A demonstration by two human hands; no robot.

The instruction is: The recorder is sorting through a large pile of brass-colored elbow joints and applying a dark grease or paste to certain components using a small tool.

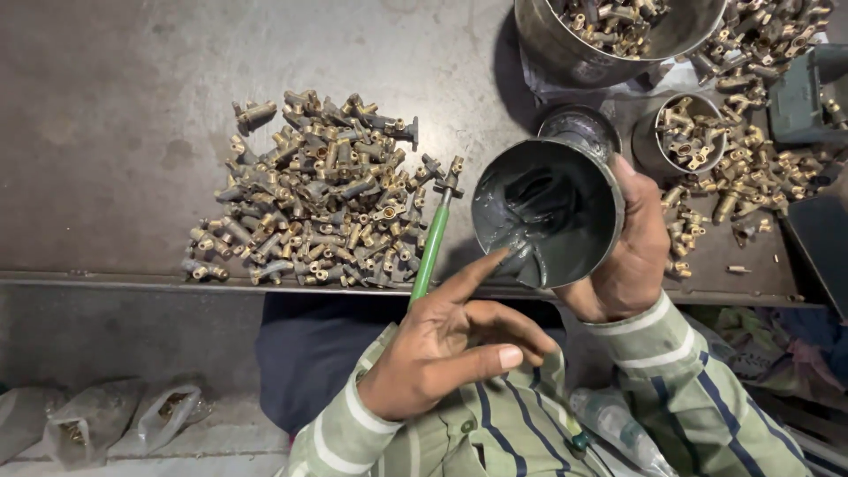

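Your right hand (632, 252) is wrapped around the outside of a tilted metal cup (548, 212) with its mouth turned toward you, dark grey grease smeared across its inner wall. Your left hand (450, 349) is just below and left of the cup, index finger stretched out so its tip reaches the cup's lower rim at the grease, while the other fingers curl in and pinch a green-handled tool (433, 252). That tool runs up and left from the cup, and a brass fitting (450, 175) sits on its far tip, just left of the cup's rim. Further left of the cup lies a broad heap of brass fittings (318, 190) on the dark metal bench (124, 115), its near side close to the bench's front edge; beyond the heap, the bench to the left and top is bare. Directly behind the cup a round lid (581, 128) lies flat, and above that a large steel bowl (609, 40) holds more fittings. Right of the cup stands a small tin (687, 132) filled with fittings, with loose fittings (751, 168) scattered around it out to the bench's right side. The cup itself hangs over the bench's front edge, above your lap.
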